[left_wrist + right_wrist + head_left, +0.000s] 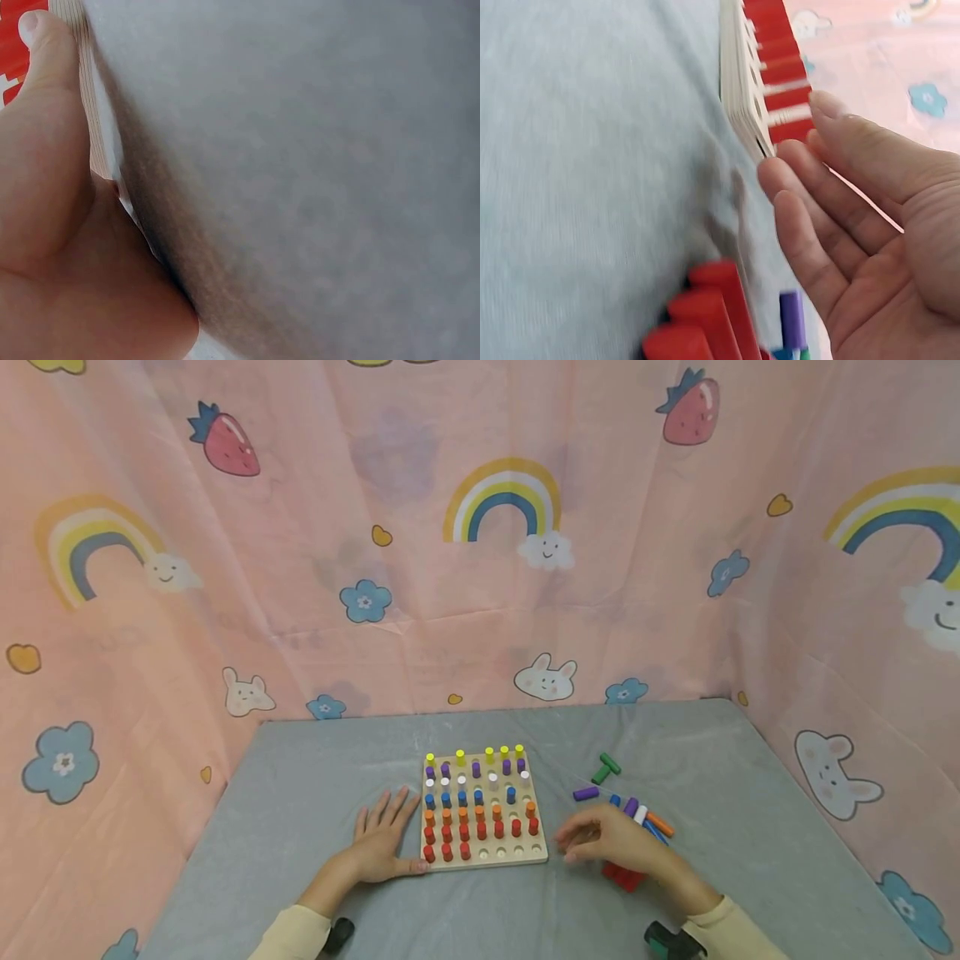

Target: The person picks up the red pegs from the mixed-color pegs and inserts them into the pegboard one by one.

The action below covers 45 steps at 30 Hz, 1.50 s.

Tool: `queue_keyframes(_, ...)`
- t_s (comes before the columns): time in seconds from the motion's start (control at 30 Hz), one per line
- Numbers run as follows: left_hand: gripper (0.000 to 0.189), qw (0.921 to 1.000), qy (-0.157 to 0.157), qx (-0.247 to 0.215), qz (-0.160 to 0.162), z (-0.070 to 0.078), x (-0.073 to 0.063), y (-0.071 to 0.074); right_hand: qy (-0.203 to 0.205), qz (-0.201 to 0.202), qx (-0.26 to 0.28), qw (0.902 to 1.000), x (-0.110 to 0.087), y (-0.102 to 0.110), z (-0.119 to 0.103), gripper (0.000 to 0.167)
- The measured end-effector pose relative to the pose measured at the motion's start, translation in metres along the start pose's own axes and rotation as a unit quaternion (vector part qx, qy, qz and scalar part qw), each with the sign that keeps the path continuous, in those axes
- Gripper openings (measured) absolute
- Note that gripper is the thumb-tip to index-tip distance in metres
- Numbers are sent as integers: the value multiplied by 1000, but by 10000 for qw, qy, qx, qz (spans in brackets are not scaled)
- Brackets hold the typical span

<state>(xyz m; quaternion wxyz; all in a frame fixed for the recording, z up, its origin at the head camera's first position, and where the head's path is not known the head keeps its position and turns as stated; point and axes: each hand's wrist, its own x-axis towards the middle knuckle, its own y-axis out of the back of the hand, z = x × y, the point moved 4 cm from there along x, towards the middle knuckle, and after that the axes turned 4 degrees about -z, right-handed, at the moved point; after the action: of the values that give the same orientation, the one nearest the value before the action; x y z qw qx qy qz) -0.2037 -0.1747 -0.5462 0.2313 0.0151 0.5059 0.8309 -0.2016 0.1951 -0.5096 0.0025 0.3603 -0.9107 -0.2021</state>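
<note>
A wooden pegboard (510,862) lies on the table, with rows of yellow, purple, white, blue, orange and red pegs standing in it and some bare holes. Beside its left edge, my left hand (381,850) rests flat with fingers spread. The left thumb (56,56) lies at the board's near left corner. To the right of the board is my right hand (618,839), its fingers loosely bent and nothing between them. Under that wrist lie loose red pegs (622,878), partly hidden; in the right wrist view, several red pegs (724,300) lie side by side below the fingers.
Loose green pegs (602,773) and a purple peg (586,793) lie beyond my right hand. An orange peg (661,824) and blue, white and purple ones are grouped by its knuckles. A grey cloth (315,785) covers the table, and a pink patterned curtain (300,543) hangs behind.
</note>
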Motion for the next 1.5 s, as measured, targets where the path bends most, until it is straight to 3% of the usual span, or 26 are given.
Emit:
queue_keyframes(0.2,116,9999,98,84,36,-7,3,-5,-61,-83,-14,9999,-12,13,8,30)
queue_keyframes(0.43,115,9998,124,152,16,-7,4,-5,-127,-188,-490,9985,-22,23,10,24)
queue_keyframes(1.13,116,9998,-92,160,93,-5,2,-3,-497,-16,-1382,9892,-33,32,18,16)
queue_keyframes(1.33,116,9996,-11,249,143,-9,5,-6,-332,-11,-1223,9919,-32,28,16,16)
queue_keyframes(1.5,116,9998,-48,169,47,-3,1,-2,-75,-27,-1186,9929,-29,26,18,18)
